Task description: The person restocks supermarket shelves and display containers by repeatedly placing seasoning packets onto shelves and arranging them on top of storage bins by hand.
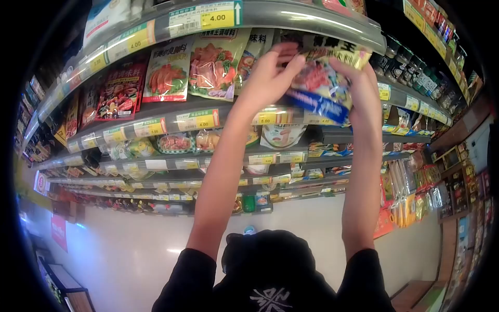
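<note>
The blue-and-yellow packet (323,83) is tilted in front of the shelf (170,124), your right hand (359,86) pinching its right side, your left hand (275,73) beside its left edge, fingers bent, grip unclear.

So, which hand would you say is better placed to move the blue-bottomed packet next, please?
Probably the right hand: its thumb lies across the packet. The left hand is by the packet's left edge, its grip unclear.
</note>
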The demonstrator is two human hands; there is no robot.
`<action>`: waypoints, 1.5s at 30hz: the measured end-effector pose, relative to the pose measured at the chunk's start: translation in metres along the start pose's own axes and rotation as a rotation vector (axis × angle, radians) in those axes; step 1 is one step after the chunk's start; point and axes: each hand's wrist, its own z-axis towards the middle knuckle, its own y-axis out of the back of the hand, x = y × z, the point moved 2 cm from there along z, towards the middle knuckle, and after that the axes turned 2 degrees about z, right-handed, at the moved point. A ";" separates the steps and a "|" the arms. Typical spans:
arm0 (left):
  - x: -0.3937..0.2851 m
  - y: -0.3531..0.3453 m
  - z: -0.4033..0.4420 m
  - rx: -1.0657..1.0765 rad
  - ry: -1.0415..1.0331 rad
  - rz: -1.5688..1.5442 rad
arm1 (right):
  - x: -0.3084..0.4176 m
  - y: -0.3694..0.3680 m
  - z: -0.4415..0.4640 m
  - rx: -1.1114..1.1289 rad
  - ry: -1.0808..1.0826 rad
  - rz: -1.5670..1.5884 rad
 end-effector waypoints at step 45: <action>0.064 -0.207 -0.478 -1.185 0.866 -0.031 | -0.237 0.191 -0.219 1.642 -0.945 -0.387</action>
